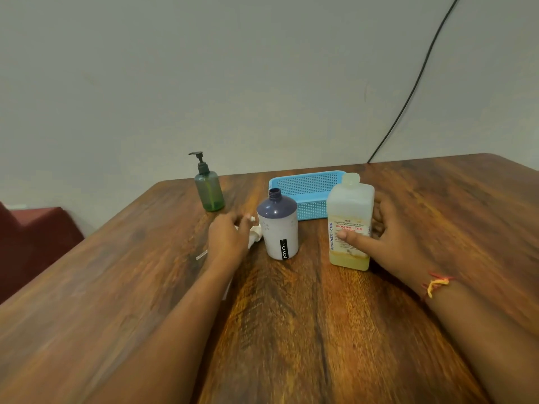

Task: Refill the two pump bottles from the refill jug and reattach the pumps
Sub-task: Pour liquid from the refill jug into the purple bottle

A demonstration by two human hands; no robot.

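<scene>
Standing at the far left of the counter (291, 316), the green bottle (209, 189) has its pump on. Next, the left hand (226, 237) rests loosely over the white pump (254, 231), whose tube could roll off. The open white bottle (278, 225) stands narrow-necked, so pouring may spill. The right hand (399, 237) wraps the capped refill jug (350, 223).

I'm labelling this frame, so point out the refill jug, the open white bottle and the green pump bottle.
refill jug (350, 225): head view, on its printed label.
white bottle (280, 234): head view, on its body.
green pump bottle (209, 191): head view, on its body.
</scene>
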